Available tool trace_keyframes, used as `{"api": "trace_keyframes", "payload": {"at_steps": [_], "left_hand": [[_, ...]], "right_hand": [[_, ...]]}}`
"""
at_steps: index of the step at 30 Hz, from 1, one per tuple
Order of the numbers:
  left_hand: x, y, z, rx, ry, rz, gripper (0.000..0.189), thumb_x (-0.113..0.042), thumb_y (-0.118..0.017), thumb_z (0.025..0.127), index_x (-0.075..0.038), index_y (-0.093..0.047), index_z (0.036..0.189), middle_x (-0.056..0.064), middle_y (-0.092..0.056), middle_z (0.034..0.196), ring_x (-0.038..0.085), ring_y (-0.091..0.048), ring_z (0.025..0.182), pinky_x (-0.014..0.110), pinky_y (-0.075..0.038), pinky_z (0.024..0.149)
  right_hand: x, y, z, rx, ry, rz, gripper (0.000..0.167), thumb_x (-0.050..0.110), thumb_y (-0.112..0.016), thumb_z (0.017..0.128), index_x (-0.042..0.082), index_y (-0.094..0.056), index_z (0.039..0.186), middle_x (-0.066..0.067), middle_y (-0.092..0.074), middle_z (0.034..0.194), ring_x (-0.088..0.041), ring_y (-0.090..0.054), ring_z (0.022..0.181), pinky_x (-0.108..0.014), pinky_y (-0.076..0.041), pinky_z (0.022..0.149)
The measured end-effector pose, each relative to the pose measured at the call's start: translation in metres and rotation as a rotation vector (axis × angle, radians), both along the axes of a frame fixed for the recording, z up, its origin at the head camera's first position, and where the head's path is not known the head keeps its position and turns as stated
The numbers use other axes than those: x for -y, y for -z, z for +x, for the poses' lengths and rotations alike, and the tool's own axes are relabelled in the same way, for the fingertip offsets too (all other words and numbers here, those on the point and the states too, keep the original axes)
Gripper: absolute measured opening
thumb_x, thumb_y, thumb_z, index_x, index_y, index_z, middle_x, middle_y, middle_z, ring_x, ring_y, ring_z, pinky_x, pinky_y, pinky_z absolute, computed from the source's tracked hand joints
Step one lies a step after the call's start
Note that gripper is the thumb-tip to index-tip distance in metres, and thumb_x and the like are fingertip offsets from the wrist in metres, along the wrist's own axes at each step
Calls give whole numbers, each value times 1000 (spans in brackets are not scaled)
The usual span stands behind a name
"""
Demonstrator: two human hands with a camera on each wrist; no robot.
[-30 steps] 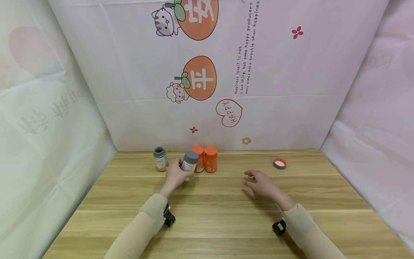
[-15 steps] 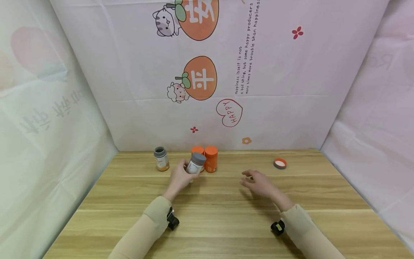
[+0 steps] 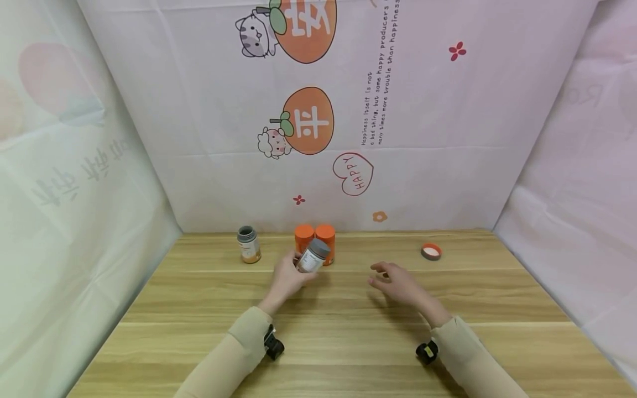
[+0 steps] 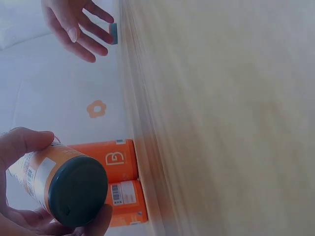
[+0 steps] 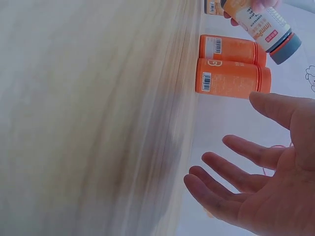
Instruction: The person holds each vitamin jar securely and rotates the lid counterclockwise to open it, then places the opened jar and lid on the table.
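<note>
In the head view my left hand grips a white-and-orange supplement bottle with a grey cap. The bottle is raised off the table and its capped end leans to the right. Its dark base faces the left wrist camera, with thumb and fingers curled round the body. My right hand hovers above the table to the right, fingers spread and relaxed, holding nothing. Just behind the held bottle stand two orange bottles, a left one partly covered by it and a right one.
An uncapped bottle of the same white-and-orange kind stands at the back left. Far right lies a loose cap, orange-rimmed with its pale inside facing up. A printed white cloth hangs behind the wooden table.
My left hand has carried the bottle to the right, tilting it further over that way, now in front of the orange bottles. The right hand has shifted only slightly left.
</note>
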State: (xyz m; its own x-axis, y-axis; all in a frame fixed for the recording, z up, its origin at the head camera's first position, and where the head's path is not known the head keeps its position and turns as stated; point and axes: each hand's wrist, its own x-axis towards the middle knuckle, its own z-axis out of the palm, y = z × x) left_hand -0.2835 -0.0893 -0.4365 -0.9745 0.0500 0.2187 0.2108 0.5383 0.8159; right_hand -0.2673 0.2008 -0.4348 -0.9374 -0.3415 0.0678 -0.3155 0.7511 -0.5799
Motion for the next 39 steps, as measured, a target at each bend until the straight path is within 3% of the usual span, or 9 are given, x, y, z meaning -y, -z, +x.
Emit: {"api": "trace_keyframes", "payload": {"at_steps": [14, 33, 39], "left_hand": [[-15, 0, 9, 17, 56, 13, 49, -17, -84, 65, -3, -60, 106, 12, -66, 96, 20, -60, 81, 30, -49, 68], [-27, -4, 18, 4, 96, -29, 50, -18, -84, 63, -3, -61, 105, 11, -65, 95, 20, -59, 80, 31, -49, 68], [-31, -5, 21, 34, 96, -44, 53, -19, -85, 63, -5, -61, 108, 9, -65, 98, 19, -59, 82, 30, -50, 69]], "right_hand": [[5, -3, 4, -21, 1, -52, 48, 33, -56, 95, 2, -51, 131, -21, -55, 130, -42, -52, 117, -52, -45, 93], [14, -9, 9, -49, 11, -150, 50, 44, -54, 94, 8, -54, 129, -17, -58, 128, -37, -57, 114, -51, -47, 91], [20, -14, 11, -55, 1, -184, 42, 36, -55, 95, 8, -55, 127, -16, -59, 126, -34, -59, 112, -48, -50, 88]]}}
